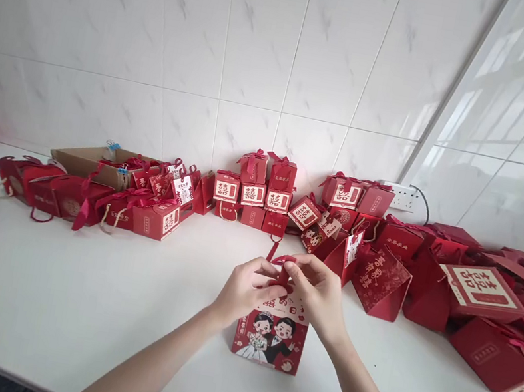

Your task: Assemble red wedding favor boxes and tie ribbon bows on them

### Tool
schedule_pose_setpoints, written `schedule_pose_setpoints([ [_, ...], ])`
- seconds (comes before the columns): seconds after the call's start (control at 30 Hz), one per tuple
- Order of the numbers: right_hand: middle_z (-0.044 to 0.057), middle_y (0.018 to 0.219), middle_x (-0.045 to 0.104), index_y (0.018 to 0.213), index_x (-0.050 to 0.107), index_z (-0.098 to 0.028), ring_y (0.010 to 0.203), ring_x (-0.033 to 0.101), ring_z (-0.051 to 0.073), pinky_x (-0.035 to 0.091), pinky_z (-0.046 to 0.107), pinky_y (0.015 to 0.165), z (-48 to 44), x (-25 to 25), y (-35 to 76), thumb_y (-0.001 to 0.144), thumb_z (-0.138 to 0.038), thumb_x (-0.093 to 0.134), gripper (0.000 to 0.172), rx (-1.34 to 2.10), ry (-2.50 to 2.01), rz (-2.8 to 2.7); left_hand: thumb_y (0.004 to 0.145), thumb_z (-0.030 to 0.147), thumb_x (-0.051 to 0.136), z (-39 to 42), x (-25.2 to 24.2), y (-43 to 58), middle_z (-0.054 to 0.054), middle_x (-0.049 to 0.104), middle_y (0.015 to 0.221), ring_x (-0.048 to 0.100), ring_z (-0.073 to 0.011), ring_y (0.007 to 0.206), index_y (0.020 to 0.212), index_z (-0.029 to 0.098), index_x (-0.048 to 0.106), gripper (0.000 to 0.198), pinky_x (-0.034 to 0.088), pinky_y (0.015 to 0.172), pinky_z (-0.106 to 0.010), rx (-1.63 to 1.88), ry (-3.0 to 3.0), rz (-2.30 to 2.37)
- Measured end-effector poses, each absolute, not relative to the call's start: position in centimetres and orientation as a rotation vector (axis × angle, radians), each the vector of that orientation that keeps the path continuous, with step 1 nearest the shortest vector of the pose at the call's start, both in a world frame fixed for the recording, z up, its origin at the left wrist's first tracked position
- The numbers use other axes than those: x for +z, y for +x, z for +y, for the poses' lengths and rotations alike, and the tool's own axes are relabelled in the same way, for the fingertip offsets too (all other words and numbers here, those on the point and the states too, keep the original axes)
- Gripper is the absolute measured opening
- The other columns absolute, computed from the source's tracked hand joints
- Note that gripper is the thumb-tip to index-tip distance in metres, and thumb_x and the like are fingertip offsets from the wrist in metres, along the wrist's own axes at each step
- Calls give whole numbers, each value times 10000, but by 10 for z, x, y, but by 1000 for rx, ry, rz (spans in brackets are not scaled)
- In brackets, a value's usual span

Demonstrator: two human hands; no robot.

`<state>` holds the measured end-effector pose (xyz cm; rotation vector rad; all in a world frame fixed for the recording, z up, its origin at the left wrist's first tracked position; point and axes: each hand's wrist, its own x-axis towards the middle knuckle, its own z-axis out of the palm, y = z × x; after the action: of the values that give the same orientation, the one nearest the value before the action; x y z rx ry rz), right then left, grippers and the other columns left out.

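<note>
A red gift box (270,343) with a cartoon bride and groom on its front stands upright on the white table. Above its top, my left hand (250,288) pinches a dark red ribbon (285,273) from the left side. My right hand (319,290) grips the same ribbon from the right, thumb and forefinger pressed together. The ribbon forms a small loop between the fingers, and one tail sticks up behind the left hand. Both hands partly cover the upper part of the box.
Stacked red boxes (253,194) stand against the tiled wall. More boxes (489,290) pile up at the right, and a row of them (74,197) lies left beside an open cardboard box (90,160). A power strip (401,197) sits at the wall.
</note>
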<state>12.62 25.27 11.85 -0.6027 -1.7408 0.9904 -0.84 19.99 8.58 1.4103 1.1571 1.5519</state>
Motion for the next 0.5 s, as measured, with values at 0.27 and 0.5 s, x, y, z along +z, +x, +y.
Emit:
schedule_pose_setpoints([
  [0.27,8,719,674,762,645,-189,652,632,129,526,237,616,248,109,130,785,-324,641,138,860,-552,-1659,709,380,710,196,82,-2,2,648,660,614,-131,609,767,165,604,247,473,532,-208,1667,1437,1168],
  [0.5,10,768,680,783,649,-197,704,644,135,536,243,668,246,116,139,814,-328,631,136,748,-547,-1774,758,364,649,191,85,-1,24,624,556,561,-97,501,694,159,625,215,428,459,-184,1601,1543,1304],
])
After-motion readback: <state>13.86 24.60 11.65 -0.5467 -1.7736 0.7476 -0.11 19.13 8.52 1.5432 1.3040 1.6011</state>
